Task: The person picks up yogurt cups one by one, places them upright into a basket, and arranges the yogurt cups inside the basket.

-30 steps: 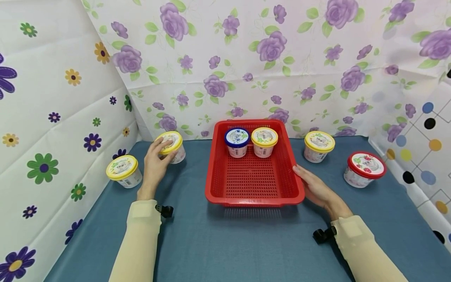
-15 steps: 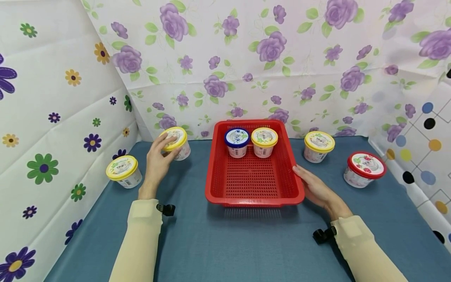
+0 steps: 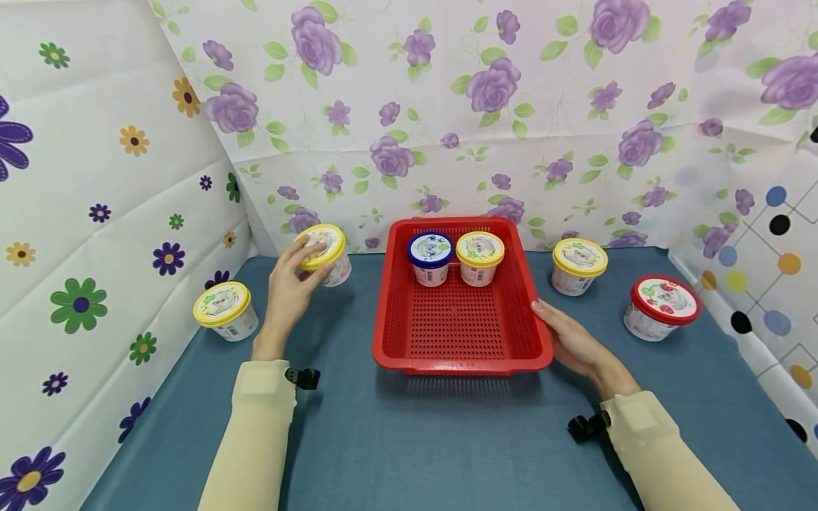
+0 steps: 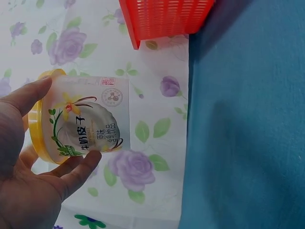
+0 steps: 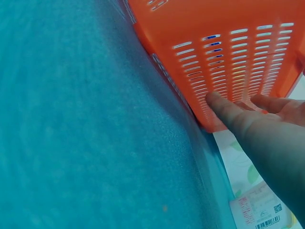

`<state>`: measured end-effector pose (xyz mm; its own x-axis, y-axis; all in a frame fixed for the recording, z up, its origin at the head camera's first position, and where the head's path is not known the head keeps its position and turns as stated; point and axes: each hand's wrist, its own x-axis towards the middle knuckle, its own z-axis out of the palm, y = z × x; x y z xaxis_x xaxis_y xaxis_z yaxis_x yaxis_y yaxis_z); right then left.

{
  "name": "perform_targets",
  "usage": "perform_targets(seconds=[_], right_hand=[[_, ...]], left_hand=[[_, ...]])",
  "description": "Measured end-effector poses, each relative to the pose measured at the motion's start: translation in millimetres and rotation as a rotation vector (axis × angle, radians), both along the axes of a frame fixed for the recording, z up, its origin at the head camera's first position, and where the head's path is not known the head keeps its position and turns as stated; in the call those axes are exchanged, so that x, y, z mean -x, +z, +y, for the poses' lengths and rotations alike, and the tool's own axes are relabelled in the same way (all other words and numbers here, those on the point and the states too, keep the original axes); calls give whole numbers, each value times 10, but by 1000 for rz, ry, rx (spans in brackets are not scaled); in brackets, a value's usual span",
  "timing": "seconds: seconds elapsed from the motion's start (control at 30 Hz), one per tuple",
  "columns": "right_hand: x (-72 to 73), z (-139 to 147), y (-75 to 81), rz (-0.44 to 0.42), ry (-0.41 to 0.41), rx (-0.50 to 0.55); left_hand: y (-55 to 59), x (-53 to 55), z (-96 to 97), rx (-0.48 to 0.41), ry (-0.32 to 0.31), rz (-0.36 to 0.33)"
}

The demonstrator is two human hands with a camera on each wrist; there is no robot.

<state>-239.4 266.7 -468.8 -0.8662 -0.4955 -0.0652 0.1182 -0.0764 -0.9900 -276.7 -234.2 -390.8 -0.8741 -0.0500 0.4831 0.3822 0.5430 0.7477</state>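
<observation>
My left hand (image 3: 285,298) grips a cup with a yellow lid (image 3: 335,271) at the back left, thumb and fingers around the lid and upper wall. In the left wrist view this cup (image 4: 90,117) shows a vanilla flower print and is held above the blue cloth. A red plastic basket (image 3: 456,366) stands in the middle. Inside at its back are a blue-lidded cup (image 3: 430,260) and a yellow-lidded cup (image 3: 479,258). My right hand (image 3: 571,346) rests on the basket's right side, its fingers (image 5: 228,114) straight against the slotted outer wall in the right wrist view.
Another yellow-lidded cup (image 3: 225,311) stands at the far left. To the right of the basket are a yellow-lidded cup (image 3: 578,267) and, farther right, a red-lidded cup (image 3: 661,308). Flowered sheets (image 3: 441,170) rise behind and beside the blue tablecloth (image 3: 441,454).
My left hand has moved up and to the right with the yellow-lidded cup, closer to the basket. The right hand and the basket have stayed put.
</observation>
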Motion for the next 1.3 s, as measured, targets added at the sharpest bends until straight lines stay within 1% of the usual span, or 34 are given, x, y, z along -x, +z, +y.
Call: perform_targets(seconds=[0.13,0.43,0.73,1.1,1.3], right_hand=[[-1,-1,3,-3,1,4],[3,-3,-1,-1,5,9],[6,1,-3,5,19,21],[9,6,-2,6,21,16],[13,13,-15,10,22,17]], left_hand=[[47,-18,43,8,-7,15],[106,-54,111,9,-24,18],[220,-71,207,15,-65,76],[307,-109,326,5,-112,82],[346,-93,397,15,-141,84]])
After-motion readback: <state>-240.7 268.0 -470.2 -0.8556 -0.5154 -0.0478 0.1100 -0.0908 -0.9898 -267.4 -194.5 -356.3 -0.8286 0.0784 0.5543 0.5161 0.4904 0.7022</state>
